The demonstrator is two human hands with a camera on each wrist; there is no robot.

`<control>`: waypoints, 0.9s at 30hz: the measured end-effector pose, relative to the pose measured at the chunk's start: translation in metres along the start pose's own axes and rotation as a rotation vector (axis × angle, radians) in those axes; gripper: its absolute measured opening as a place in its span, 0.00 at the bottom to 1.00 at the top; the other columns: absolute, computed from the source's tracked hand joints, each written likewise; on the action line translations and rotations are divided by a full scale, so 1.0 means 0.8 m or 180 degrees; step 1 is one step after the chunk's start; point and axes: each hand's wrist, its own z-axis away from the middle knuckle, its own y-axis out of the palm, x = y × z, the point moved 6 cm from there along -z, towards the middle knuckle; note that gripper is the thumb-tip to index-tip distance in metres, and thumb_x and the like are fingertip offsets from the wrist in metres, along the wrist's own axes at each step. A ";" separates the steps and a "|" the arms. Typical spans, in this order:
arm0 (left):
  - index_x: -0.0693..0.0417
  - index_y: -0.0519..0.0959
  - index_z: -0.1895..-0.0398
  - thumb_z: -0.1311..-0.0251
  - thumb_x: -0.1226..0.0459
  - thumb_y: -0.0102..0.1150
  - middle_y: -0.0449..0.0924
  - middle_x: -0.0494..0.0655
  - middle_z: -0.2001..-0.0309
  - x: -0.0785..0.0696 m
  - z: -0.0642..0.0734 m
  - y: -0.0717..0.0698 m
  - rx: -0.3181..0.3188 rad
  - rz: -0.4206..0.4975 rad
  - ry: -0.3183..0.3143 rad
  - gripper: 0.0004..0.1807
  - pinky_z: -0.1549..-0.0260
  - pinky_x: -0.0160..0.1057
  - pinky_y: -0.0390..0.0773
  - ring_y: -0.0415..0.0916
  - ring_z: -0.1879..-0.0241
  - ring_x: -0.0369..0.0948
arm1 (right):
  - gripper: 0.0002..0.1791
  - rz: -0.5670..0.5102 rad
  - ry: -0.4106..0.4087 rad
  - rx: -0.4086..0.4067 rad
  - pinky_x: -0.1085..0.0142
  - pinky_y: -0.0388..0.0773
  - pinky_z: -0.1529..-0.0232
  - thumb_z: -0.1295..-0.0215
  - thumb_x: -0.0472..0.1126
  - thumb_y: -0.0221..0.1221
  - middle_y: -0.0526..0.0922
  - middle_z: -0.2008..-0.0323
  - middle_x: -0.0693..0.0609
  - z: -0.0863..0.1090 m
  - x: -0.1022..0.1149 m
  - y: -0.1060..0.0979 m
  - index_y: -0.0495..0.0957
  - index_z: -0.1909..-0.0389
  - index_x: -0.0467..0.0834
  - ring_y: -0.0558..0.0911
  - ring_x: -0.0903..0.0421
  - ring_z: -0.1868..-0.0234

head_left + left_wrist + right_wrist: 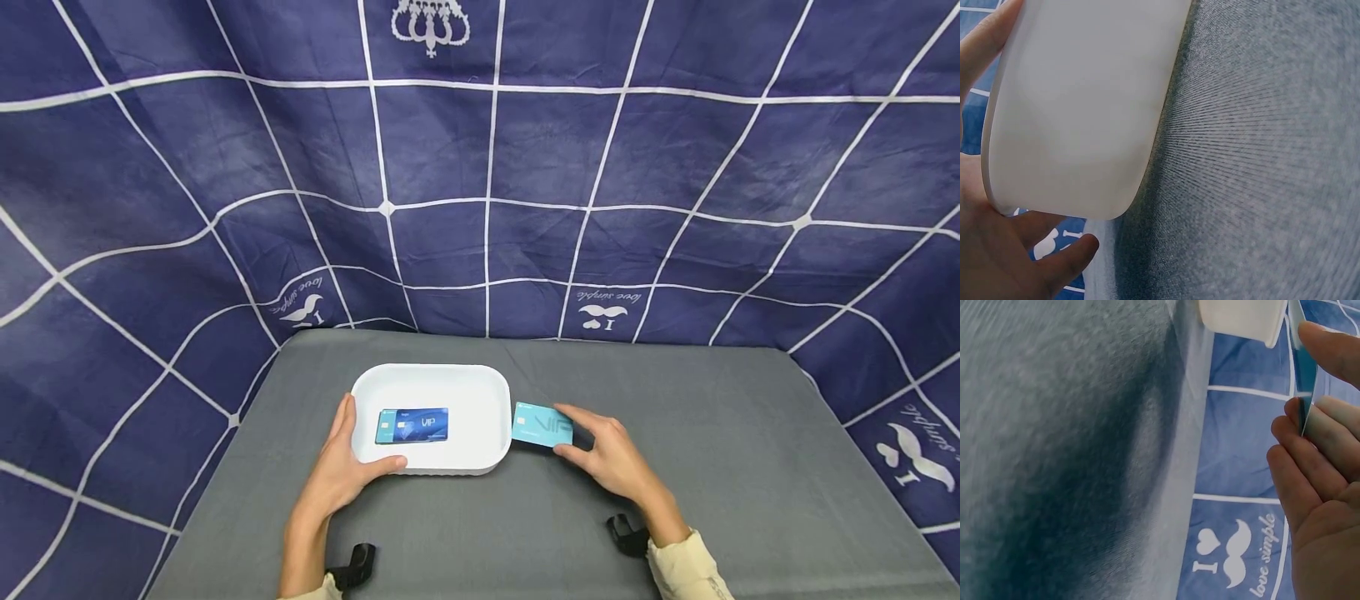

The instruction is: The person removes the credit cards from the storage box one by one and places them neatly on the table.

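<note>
A white rectangular tray (pixel 476 417) with rounded corners is gripped at its left end by my left hand (pixel 339 471), thumb on the near rim and fingers along the left side. In the left wrist view its outer wall (pixel 1079 112) fills much of the frame. Inside the tray, a dark blue VIP card (pixel 431 422) overlaps a light blue card (pixel 386 428). Just right of the tray, my right hand (pixel 611 458) pinches a light blue VIP card (pixel 536 423) between thumb and fingers. That card appears nearly edge-on in the right wrist view, with the tray's corner close by.
A grey cloth-covered table (pixel 735 450) lies under everything. Behind it and at both sides hangs a dark blue curtain (pixel 442 250) with white grid lines. Each wrist wears a black camera mount, one by the left wrist (pixel 354 567), another by the right.
</note>
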 end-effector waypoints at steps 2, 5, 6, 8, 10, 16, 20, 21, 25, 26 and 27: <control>0.65 0.36 0.23 0.59 0.50 0.80 0.32 0.63 0.22 0.001 0.001 0.001 0.0007 0.0022 0.0001 0.73 0.32 0.61 0.45 0.34 0.24 0.57 | 0.32 -0.0009 0.0014 0.0032 0.51 0.75 0.45 0.47 0.41 0.74 0.81 0.44 0.45 0.003 -0.002 -0.001 0.77 0.40 0.38 0.80 0.48 0.43; 0.64 0.35 0.22 0.58 0.50 0.80 0.32 0.62 0.22 0.002 0.002 0.002 0.0019 0.0022 -0.0031 0.73 0.32 0.61 0.45 0.34 0.24 0.57 | 0.32 0.0003 0.0029 0.0062 0.51 0.75 0.45 0.46 0.40 0.74 0.81 0.44 0.45 0.006 -0.007 -0.001 0.77 0.40 0.37 0.80 0.47 0.43; 0.63 0.35 0.22 0.58 0.50 0.80 0.32 0.62 0.22 0.002 0.002 0.002 0.0021 0.0019 -0.0041 0.73 0.32 0.61 0.45 0.34 0.24 0.56 | 0.32 0.0009 0.0027 0.0060 0.51 0.75 0.45 0.47 0.40 0.74 0.81 0.44 0.45 0.006 -0.008 0.000 0.77 0.40 0.37 0.80 0.47 0.43; 0.62 0.34 0.22 0.57 0.50 0.80 0.32 0.61 0.22 0.002 0.002 0.002 0.0020 0.0018 -0.0052 0.73 0.32 0.61 0.45 0.33 0.24 0.56 | 0.32 0.0011 0.0029 0.0058 0.50 0.75 0.45 0.47 0.40 0.74 0.81 0.44 0.44 0.006 -0.012 0.001 0.77 0.40 0.37 0.80 0.47 0.44; 0.61 0.34 0.22 0.57 0.50 0.80 0.32 0.61 0.22 0.002 0.002 0.001 0.0014 0.0019 -0.0054 0.73 0.32 0.61 0.45 0.33 0.24 0.56 | 0.32 0.0012 0.0026 0.0049 0.50 0.75 0.46 0.46 0.39 0.73 0.82 0.45 0.44 0.006 -0.017 0.002 0.77 0.40 0.37 0.80 0.46 0.44; 0.63 0.35 0.22 0.58 0.50 0.80 0.32 0.61 0.22 0.001 0.004 0.004 0.0019 0.0052 -0.0034 0.73 0.31 0.60 0.45 0.34 0.24 0.56 | 0.31 0.0043 0.0137 0.0083 0.49 0.75 0.46 0.45 0.39 0.72 0.82 0.45 0.44 0.010 -0.039 0.005 0.77 0.40 0.37 0.80 0.46 0.44; 0.63 0.35 0.22 0.58 0.51 0.81 0.32 0.62 0.22 0.001 0.003 0.004 0.0008 0.0063 -0.0031 0.73 0.32 0.60 0.44 0.34 0.24 0.56 | 0.31 0.0042 0.0285 0.0198 0.48 0.75 0.46 0.43 0.42 0.71 0.81 0.44 0.45 0.007 -0.050 0.010 0.77 0.38 0.39 0.79 0.46 0.44; 0.63 0.35 0.22 0.58 0.51 0.81 0.32 0.61 0.22 0.001 0.003 0.003 0.0001 0.0065 -0.0029 0.73 0.31 0.60 0.44 0.33 0.24 0.56 | 0.30 0.0033 0.0326 0.0233 0.48 0.74 0.46 0.42 0.43 0.71 0.81 0.44 0.45 0.006 -0.052 0.012 0.77 0.38 0.40 0.79 0.46 0.43; 0.62 0.34 0.22 0.58 0.51 0.81 0.32 0.62 0.22 0.001 0.002 0.001 -0.0021 0.0055 -0.0001 0.73 0.31 0.60 0.44 0.33 0.24 0.56 | 0.31 -0.0050 0.0474 0.0349 0.49 0.73 0.44 0.41 0.45 0.71 0.80 0.43 0.44 -0.001 -0.058 0.018 0.76 0.38 0.41 0.78 0.45 0.42; 0.63 0.35 0.22 0.58 0.51 0.81 0.32 0.62 0.22 0.000 0.002 0.001 -0.0023 0.0056 0.0008 0.73 0.31 0.60 0.45 0.33 0.24 0.56 | 0.31 -0.0081 0.0499 0.0362 0.49 0.73 0.43 0.41 0.45 0.71 0.80 0.43 0.44 -0.002 -0.060 0.018 0.77 0.38 0.41 0.78 0.45 0.41; 0.63 0.35 0.22 0.58 0.52 0.81 0.32 0.62 0.22 0.000 0.002 0.001 -0.0024 0.0062 0.0018 0.72 0.32 0.61 0.45 0.34 0.24 0.56 | 0.31 -0.0124 0.0520 0.0371 0.49 0.72 0.43 0.42 0.45 0.71 0.80 0.43 0.44 -0.004 -0.061 0.019 0.77 0.38 0.41 0.77 0.45 0.41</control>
